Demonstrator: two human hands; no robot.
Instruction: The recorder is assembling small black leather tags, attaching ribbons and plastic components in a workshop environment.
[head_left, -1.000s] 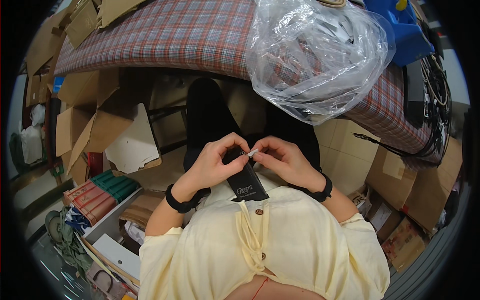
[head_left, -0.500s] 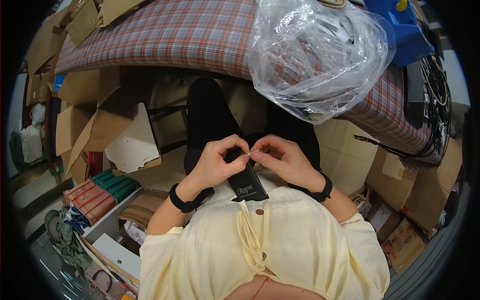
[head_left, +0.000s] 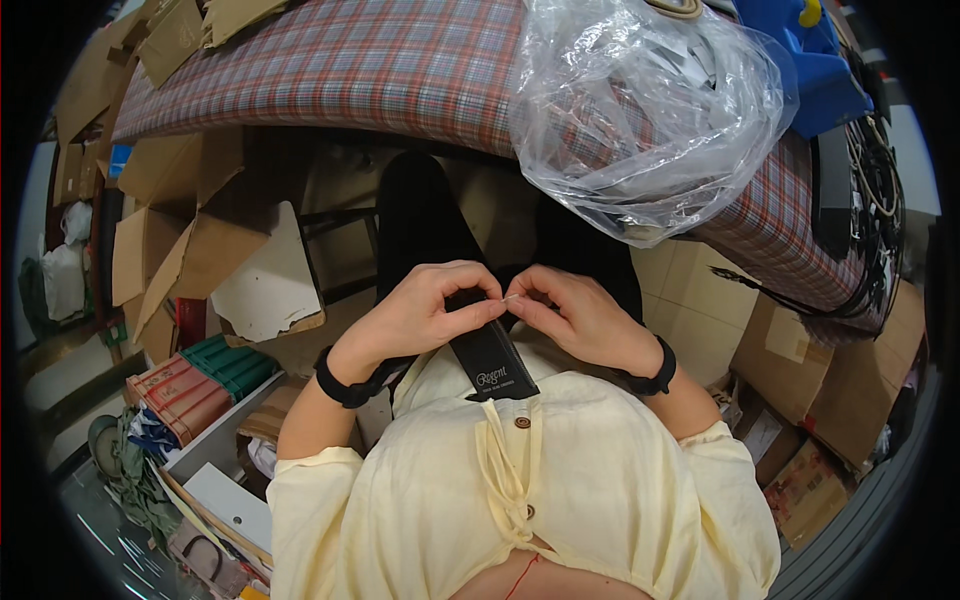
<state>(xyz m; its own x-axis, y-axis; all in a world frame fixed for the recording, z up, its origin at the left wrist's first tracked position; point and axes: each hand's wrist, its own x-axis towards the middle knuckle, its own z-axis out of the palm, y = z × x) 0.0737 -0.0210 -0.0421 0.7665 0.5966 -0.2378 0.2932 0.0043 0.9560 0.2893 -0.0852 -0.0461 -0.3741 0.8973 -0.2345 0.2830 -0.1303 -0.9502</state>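
Observation:
In front of my lap, my left hand (head_left: 440, 305) and my right hand (head_left: 577, 312) meet fingertip to fingertip. Each is closed in a pinch of thumb and forefinger. A tiny whitish bit (head_left: 511, 299) shows between the fingertips, too small to name. Below the hands, a flat black sleeve or pouch (head_left: 497, 364) with pale printing lies against my cream shirt (head_left: 440, 450). Its upper end runs up under my left thumb, so I cannot tell whether that hand also touches it. A black band circles each wrist.
Ahead is a table with a checked cloth (head_left: 330, 75), carrying a crumpled clear plastic bag (head_left: 650, 130) and a blue container (head_left: 825, 85). Open cardboard boxes (head_left: 150, 245) stand at left, more boxes (head_left: 865, 370) at right. Black cables (head_left: 880, 230) hang off the table's right end.
My left wrist and forearm have shifted outward to the left, and the right wrist slightly right. The fingertips stay pinched together at nearly the same spot above the black sleeve.

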